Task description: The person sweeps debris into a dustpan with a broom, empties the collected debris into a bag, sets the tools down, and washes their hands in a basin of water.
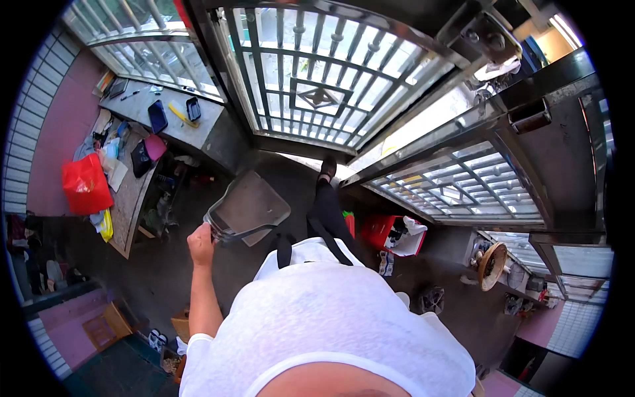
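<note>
Though I can't tell the right hand's grip, the left hand (202, 245) has a grey, rounded-rectangular framed thing (250, 204) clutched left of centre frame.

Left of the barred door (317, 97) stands a counter (135, 99) with small items (157, 117) on it. Farther left and nearer the person (324, 311), a second counter (124, 228) bears a bag (88, 184). Before the door, toward its left, the left hand (201, 245) holds an object (248, 205); one foot (327, 169) is just by its base. Right of the door are another barred door (456, 192), a filled box (374, 233) and, farther right, a basket (501, 251).
</note>
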Demonstrator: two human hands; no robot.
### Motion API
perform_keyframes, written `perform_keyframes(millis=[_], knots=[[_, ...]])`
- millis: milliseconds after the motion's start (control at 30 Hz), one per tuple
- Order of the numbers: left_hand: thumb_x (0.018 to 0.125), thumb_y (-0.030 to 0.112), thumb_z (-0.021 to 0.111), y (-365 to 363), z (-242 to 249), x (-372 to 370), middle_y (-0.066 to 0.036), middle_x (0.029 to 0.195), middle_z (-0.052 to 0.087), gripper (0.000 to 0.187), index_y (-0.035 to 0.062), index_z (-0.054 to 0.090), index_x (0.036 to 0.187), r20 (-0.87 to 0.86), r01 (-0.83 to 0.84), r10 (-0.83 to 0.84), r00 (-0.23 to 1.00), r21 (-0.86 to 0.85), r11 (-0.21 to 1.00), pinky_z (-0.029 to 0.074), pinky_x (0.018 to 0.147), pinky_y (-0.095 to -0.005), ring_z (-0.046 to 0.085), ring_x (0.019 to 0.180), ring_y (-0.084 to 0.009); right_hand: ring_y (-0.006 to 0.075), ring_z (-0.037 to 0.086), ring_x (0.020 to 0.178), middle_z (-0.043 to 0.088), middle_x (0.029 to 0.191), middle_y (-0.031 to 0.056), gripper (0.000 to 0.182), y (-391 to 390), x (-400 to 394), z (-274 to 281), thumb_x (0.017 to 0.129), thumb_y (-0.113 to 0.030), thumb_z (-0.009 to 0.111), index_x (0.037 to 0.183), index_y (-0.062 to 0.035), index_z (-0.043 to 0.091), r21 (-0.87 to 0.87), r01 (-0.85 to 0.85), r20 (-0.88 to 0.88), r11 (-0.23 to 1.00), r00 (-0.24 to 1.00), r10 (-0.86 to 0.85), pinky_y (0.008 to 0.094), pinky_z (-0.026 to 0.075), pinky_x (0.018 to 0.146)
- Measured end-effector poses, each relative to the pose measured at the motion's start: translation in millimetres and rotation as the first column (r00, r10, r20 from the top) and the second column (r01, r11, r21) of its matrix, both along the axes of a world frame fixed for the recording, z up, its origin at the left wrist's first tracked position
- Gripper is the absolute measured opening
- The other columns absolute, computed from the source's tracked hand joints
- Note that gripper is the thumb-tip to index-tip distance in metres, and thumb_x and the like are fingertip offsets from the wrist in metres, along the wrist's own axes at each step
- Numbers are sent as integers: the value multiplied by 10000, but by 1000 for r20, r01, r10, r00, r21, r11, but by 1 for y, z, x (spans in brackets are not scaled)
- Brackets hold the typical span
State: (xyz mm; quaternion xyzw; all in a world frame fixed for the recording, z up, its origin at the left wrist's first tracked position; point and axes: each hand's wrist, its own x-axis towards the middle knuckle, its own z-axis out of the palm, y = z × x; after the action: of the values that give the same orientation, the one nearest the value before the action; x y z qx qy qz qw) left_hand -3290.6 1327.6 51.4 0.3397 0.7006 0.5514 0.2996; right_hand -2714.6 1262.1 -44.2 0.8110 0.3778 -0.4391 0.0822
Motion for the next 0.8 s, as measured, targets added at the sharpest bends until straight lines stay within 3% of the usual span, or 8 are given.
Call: perform_keyframes(millis=[33,233,533,800], knots=[[871,187,431,15,6,-1,18,474,427,356,0,478,572,-81,59,-58,995,13,998,282,378,-209,383,420,-38,234,582,801,606,873,148,351,0,-1,2,700,-136,584,1022,-2,548,-6,18,2,1000,1000,-18,320,448,729],[872,198,430,115,9,14,15,467,407,366,-2,458,566,-46,195,-194,980,2,981,282,384,-213,380,420,-42,226,581,796,605,873,145,347,25,-15,3,703,-134,587,1021,-2,551,-19,130,-15,991,991,-130,315,447,727],[859,254,446,279,-3,78,-14,457,427,386,-16,475,584,-64,464,-471,880,-102,880,316,401,-244,425,421,-74,213,579,789,604,872,142,341,138,-23,-10,707,-130,592,1020,-1,555,-35,231,-77,972,969,-234,307,447,723],[857,262,457,409,-3,140,-13,449,406,383,-5,484,583,20,559,-559,829,-50,827,329,395,-238,432,415,-68,202,578,782,603,871,138,336,247,-40,-28,711,-127,596,1019,-1,558,5,328,-176,944,930,-322,300,446,719]])
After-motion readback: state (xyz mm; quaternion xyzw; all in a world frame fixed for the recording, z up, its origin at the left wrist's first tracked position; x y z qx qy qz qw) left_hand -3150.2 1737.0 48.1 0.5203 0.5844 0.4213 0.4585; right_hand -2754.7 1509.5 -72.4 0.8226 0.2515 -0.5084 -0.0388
